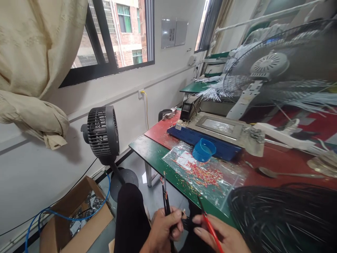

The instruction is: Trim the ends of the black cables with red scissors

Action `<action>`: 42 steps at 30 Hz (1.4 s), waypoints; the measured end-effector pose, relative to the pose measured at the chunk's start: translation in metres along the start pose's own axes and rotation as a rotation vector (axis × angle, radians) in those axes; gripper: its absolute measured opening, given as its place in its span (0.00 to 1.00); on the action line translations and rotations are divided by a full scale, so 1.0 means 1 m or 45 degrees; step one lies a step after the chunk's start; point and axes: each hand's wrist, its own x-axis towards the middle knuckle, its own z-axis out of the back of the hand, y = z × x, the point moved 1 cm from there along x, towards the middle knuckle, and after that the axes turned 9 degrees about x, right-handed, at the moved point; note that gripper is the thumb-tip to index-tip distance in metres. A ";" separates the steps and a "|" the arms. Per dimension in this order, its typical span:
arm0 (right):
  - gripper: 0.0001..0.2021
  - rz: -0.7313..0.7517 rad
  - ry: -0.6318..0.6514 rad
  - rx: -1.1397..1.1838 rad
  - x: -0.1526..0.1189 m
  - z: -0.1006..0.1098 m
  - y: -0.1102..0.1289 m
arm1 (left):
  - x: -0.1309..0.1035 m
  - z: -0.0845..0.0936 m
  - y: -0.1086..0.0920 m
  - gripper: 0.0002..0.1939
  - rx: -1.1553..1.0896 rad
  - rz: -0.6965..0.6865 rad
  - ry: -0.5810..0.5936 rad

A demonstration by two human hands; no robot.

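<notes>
My left hand [167, 226] is closed around several black cables [165, 200], whose stripped ends show thin coloured wires and bare copper pointing up. Another cable end with pale wires pokes out beside its thumb. Just to the right, my right hand [221, 233] holds a red-handled tool [212, 230] with a thin dark tip pointing up and left; its fingertips are close to the cable end near my left hand. Both hands are in front of the green table edge.
On the table [155, 154] lie a plastic bag [226, 196] with red and yellow scraps, a blue cup [204, 150], a blue-based machine [205, 140], a spoon [284, 174] and coiled black cable [279, 218]. A fan [102, 135] and open carton [86, 235] stand left.
</notes>
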 end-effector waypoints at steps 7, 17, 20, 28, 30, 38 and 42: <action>0.24 -0.156 0.033 0.491 0.012 -0.020 -0.010 | -0.001 -0.004 0.009 0.25 0.033 -0.015 0.158; 0.31 -0.574 -0.077 1.157 0.016 -0.025 0.029 | -0.004 -0.011 -0.001 0.30 -0.022 -0.147 0.019; 0.30 -0.587 -0.027 1.223 0.013 -0.025 0.031 | -0.003 -0.010 0.000 0.28 0.021 -0.179 0.050; 0.28 -0.476 0.027 1.169 0.012 -0.034 0.008 | -0.002 -0.009 0.004 0.27 0.004 -0.183 0.012; 0.31 -0.491 -0.035 1.224 0.011 -0.039 0.004 | -0.003 -0.010 0.002 0.27 -0.001 -0.182 0.008; 0.36 -0.623 -0.189 1.307 0.009 -0.035 0.037 | 0.002 -0.007 0.010 0.24 0.029 -0.253 0.146; 0.35 -0.604 -0.124 1.252 0.007 -0.032 0.039 | 0.006 -0.003 0.015 0.24 0.085 -0.300 0.176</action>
